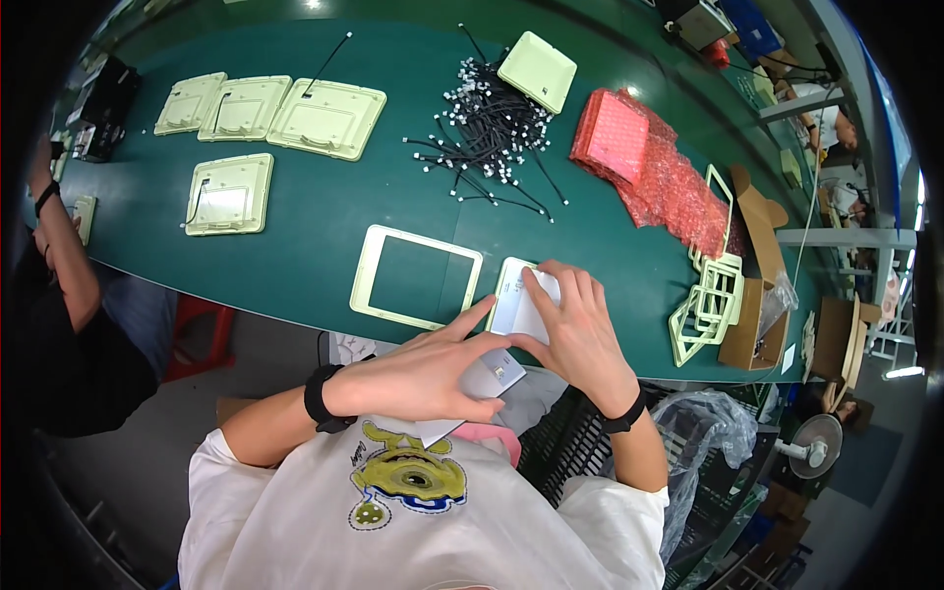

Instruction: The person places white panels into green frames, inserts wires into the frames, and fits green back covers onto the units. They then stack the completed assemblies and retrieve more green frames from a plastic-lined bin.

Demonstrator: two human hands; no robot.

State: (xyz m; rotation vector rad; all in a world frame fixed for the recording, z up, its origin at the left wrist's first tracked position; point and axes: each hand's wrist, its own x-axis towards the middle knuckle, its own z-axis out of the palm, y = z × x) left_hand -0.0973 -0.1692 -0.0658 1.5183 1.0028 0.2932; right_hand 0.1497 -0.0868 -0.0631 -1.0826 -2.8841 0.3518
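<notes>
Counting first: four pale yellow-green rectangular plastic back covers (325, 119) on the left side of the dark green tabletop (324, 192), three in a row and one just below, at least three with a thin black cable on them. A fifth pale yellow-green square plastic piece (538, 71) is propped on a heap of black cables with white plugs (497, 128), way too tangled to count. One pale yellow-green open rectangular frame (364, 275) lies flat near the edge. More frames (716, 295) are piled at right by one open brown cardboard box (739, 327), but they overlap too much to number.

Hard to make out: whatever's inside the red bubble wrap (649, 197), plus most of a grey-white flat piece (503, 370) under the left hand (418, 377). Co-worker on the far left is cut off, just an arm (64, 231) and dark clothing.

The flat rectangular white panel (507, 297) sits at the table edge, right of the open frame. It's directly under the right hand (580, 320), fingers bent over it, index tip on its face; can't tell if that's a real pinch. The left hand is spread, thumb well apart, index tip right at the panel's left edge.
</notes>
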